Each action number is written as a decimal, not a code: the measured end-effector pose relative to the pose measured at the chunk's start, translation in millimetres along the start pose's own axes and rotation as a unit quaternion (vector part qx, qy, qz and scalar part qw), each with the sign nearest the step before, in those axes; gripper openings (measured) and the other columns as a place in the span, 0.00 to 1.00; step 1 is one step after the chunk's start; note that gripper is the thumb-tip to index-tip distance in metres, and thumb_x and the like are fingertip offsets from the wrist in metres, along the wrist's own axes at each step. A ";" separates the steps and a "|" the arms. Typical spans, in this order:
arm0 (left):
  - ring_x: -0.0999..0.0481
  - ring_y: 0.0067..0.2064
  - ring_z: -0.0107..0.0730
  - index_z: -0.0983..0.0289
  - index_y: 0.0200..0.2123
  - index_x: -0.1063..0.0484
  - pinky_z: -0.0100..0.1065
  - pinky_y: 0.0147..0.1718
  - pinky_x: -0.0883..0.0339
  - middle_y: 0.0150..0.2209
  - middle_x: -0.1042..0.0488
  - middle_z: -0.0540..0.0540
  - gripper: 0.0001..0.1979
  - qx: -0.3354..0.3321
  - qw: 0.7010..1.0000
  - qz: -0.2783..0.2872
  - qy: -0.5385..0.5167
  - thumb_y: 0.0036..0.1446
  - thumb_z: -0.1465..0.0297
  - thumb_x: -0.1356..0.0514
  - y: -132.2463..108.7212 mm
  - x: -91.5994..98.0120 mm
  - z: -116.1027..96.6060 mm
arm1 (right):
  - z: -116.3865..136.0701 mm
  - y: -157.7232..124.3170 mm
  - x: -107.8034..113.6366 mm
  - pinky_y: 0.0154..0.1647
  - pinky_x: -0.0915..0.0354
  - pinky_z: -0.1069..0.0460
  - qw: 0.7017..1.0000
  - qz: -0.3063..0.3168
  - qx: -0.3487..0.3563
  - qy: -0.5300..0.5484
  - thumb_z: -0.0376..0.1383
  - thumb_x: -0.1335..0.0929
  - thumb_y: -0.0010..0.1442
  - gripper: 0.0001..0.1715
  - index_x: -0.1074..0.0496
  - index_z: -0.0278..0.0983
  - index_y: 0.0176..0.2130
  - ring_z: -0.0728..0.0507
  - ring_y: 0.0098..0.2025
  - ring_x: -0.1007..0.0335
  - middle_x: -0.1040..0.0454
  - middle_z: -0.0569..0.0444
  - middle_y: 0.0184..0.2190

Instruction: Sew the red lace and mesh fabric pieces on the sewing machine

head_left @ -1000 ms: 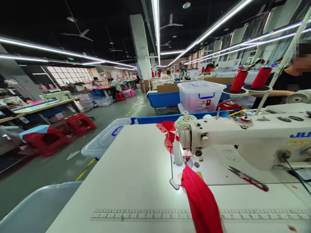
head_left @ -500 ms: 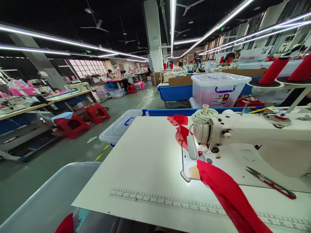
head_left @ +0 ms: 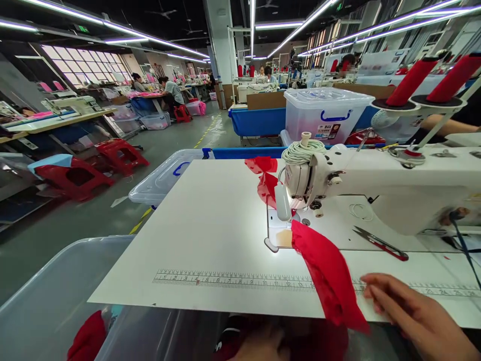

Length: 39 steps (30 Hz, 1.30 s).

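Note:
A strip of red fabric (head_left: 326, 271) runs from under the presser area of a white sewing machine (head_left: 361, 173) and hangs over the table's front edge. My right hand (head_left: 413, 308) is just right of the strip, above the printed ruler, with loosely bent fingers apart and nothing visible in them. Low at the bottom edge, below the table, my left hand (head_left: 259, 346) is blurred near dark red cloth, its fingers unreadable. Thread snips (head_left: 381, 244) lie on the machine bed. Behind the needle area sit gathered red fabric pieces (head_left: 265, 175).
The white table (head_left: 210, 220) has a ruler along its front edge. An open clear bin (head_left: 67, 265) at the left holds red fabric (head_left: 88, 337). Two red thread cones (head_left: 413, 82) stand at right. A lidded clear box (head_left: 326, 113) is behind the machine.
My right hand has come into view at right, and my left hand at the bottom. The camera view has shifted. The red strip's lower end now hangs shorter, farther left.

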<state>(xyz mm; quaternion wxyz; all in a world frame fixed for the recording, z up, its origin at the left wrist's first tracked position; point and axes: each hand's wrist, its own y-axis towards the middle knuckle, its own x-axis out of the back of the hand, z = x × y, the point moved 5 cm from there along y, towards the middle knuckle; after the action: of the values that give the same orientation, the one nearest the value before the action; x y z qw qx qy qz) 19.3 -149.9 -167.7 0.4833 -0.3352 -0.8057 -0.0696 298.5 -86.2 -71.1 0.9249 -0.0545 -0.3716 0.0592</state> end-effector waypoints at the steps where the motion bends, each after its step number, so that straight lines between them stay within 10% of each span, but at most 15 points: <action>1: 0.23 0.36 0.38 0.59 0.47 0.26 0.33 0.34 0.29 0.38 0.22 0.57 0.12 -0.045 0.999 0.005 -0.005 0.64 0.69 0.46 7.3 11.3 -17.9 | 9.7 15.0 6.7 0.35 0.31 0.48 0.998 -0.064 -0.008 -0.024 0.58 0.42 0.60 0.28 0.28 0.43 0.44 0.39 0.36 0.26 0.23 0.50 0.36; 4: 0.25 0.41 0.35 0.61 0.47 0.29 0.30 0.39 0.31 0.41 0.24 0.54 0.10 -0.186 0.981 -0.043 0.040 0.63 0.70 0.44 27.1 60.8 -72.4 | 45.6 47.2 5.3 0.26 0.38 0.48 0.981 -0.136 -0.008 -0.140 0.58 0.42 0.55 0.26 0.30 0.43 0.35 0.37 0.32 0.27 0.23 0.50 0.33; 8: 0.28 0.42 0.40 0.69 0.44 0.32 0.36 0.40 0.31 0.45 0.28 0.62 0.09 -0.113 0.966 -0.170 0.157 0.59 0.77 0.45 49.3 124.4 -92.4 | 78.0 56.2 -12.5 0.24 0.42 0.49 0.984 -0.120 0.034 -0.131 0.54 0.41 0.54 0.20 0.35 0.43 0.28 0.40 0.29 0.31 0.25 0.53 0.30; 12: 0.29 0.41 0.41 0.67 0.41 0.34 0.40 0.40 0.30 0.41 0.29 0.60 0.06 -0.069 0.974 -0.169 0.135 0.60 0.77 0.45 58.2 140.1 -85.1 | 89.8 51.5 -17.9 0.24 0.38 0.52 0.985 -0.083 0.041 0.144 0.57 0.33 0.51 0.23 0.35 0.41 0.29 0.46 0.24 0.37 0.32 0.57 0.23; 15: 0.28 0.39 0.39 0.64 0.37 0.36 0.41 0.39 0.30 0.37 0.29 0.56 0.03 0.001 0.980 -0.175 -0.092 0.62 0.70 0.45 61.2 140.6 -74.6 | 94.8 49.7 -24.8 0.22 0.36 0.53 0.934 -0.044 -0.026 0.353 0.56 0.26 0.45 0.28 0.33 0.41 0.37 0.46 0.23 0.34 0.29 0.58 0.25; 21: 0.32 0.23 0.26 0.61 0.28 0.46 0.33 0.28 0.30 0.21 0.40 0.44 0.19 0.071 0.753 -0.129 -0.641 0.52 0.56 0.39 77.3 122.1 -62.7 | 102.8 48.2 -35.5 0.21 0.35 0.54 0.895 -0.079 -0.038 0.436 0.50 0.24 0.44 0.28 0.29 0.40 0.41 0.46 0.23 0.31 0.26 0.58 0.25; 25: 0.32 0.20 0.27 0.61 0.35 0.45 0.32 0.23 0.31 0.19 0.39 0.41 0.10 0.115 0.730 -0.187 -0.647 0.54 0.66 0.44 67.8 121.1 -45.2 | 94.1 50.8 -25.1 0.21 0.36 0.56 0.881 -0.173 -0.017 0.441 0.48 0.23 0.43 0.24 0.29 0.40 0.36 0.49 0.23 0.33 0.27 0.59 0.26; 31: 0.27 0.49 0.43 0.64 0.51 0.40 0.46 0.48 0.31 0.47 0.30 0.63 0.17 -0.009 0.900 -0.315 -0.300 0.56 0.74 0.50 39.0 145.4 -60.0 | 95.0 52.1 -26.3 0.22 0.34 0.55 0.888 -0.155 -0.036 0.431 0.49 0.23 0.42 0.24 0.27 0.39 0.35 0.48 0.24 0.32 0.26 0.57 0.27; 33: 0.31 0.56 0.50 0.65 0.55 0.39 0.51 0.53 0.35 0.56 0.34 0.67 0.20 -0.051 0.944 -0.270 -0.181 0.59 0.72 0.49 40.1 147.5 -76.6 | 101.1 51.2 -28.7 0.23 0.33 0.54 0.889 -0.149 -0.029 0.431 0.49 0.23 0.42 0.24 0.27 0.39 0.35 0.47 0.25 0.32 0.25 0.56 0.28; 37: 0.23 0.38 0.52 0.67 0.43 0.29 0.54 0.41 0.29 0.37 0.24 0.64 0.18 0.081 0.985 -0.114 -0.100 0.65 0.62 0.52 45.5 143.9 -82.7 | 110.9 52.0 -26.8 0.21 0.35 0.54 0.895 -0.151 -0.011 0.420 0.50 0.23 0.42 0.24 0.28 0.39 0.34 0.47 0.23 0.33 0.25 0.57 0.26; 39: 0.24 0.38 0.51 0.67 0.39 0.27 0.52 0.41 0.30 0.36 0.24 0.63 0.17 0.093 0.984 -0.122 -0.094 0.64 0.62 0.50 43.6 148.9 -85.9 | 114.0 52.9 -25.2 0.22 0.34 0.54 0.900 -0.136 -0.008 0.414 0.50 0.24 0.43 0.23 0.28 0.40 0.35 0.47 0.23 0.33 0.25 0.57 0.27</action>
<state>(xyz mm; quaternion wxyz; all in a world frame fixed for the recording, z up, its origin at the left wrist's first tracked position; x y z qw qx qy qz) 62.8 -83.6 -9.1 0.4225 -0.1933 -0.8853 -0.0214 197.7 -31.2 -14.1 0.9939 -0.0307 0.0401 -0.0983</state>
